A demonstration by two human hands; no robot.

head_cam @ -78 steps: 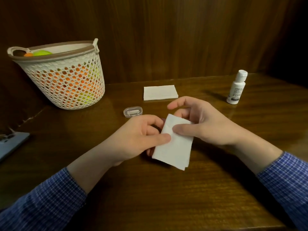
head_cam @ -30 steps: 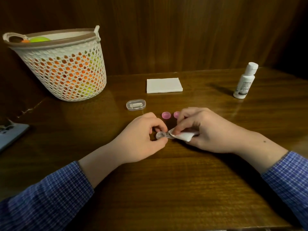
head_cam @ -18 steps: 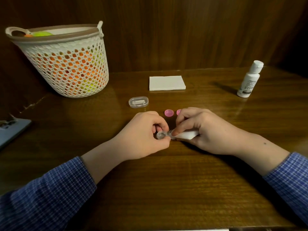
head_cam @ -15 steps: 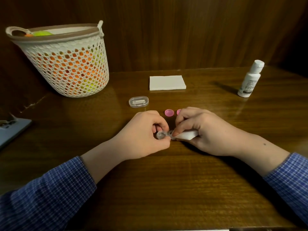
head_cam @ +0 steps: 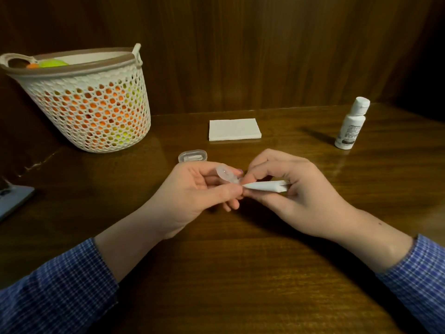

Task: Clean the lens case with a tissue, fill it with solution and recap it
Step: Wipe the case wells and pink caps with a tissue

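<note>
Since half a second ago the lens case (head_cam: 227, 175) has come up off the counter (head_cam: 240, 273): the left hand (head_cam: 195, 191) now holds it raised and tilted, one clear well facing us, where before it sat low against the wood between both hands. The right hand (head_cam: 296, 189) has drawn the tissue (head_cam: 267, 186) into a tight folded wedge, tip touching the case's near end. We read this as wiping still under way, likely moving to the second well or the rim; filling and recapping remain undone. Left fingers (head_cam: 231, 192) curl round the case, thumb and forefinger pinching its lower end. Right fingers (head_cam: 269, 166) curl round the tissue, pinching it near the tip. One pink cap (head_cam: 240, 170) barely shows behind the case; the other we cannot see. Materials: case is translucent plastic, shallow round wells, glossy; tissue is matte white, soft, layered at its open end. The solution bottle (head_cam: 352, 124), white plastic with a capped top and printed label, stands upright near the counter's far right edge, well apart from the hands. A flat stack of folded tissues (head_cam: 234, 129) lies at the far edge, centre; a small clear lidded box (head_cam: 192, 156) just nearer. A white openwork basket (head_cam: 96, 112) sits far left. Counter is dark polished wood, grained, reflective.
</note>
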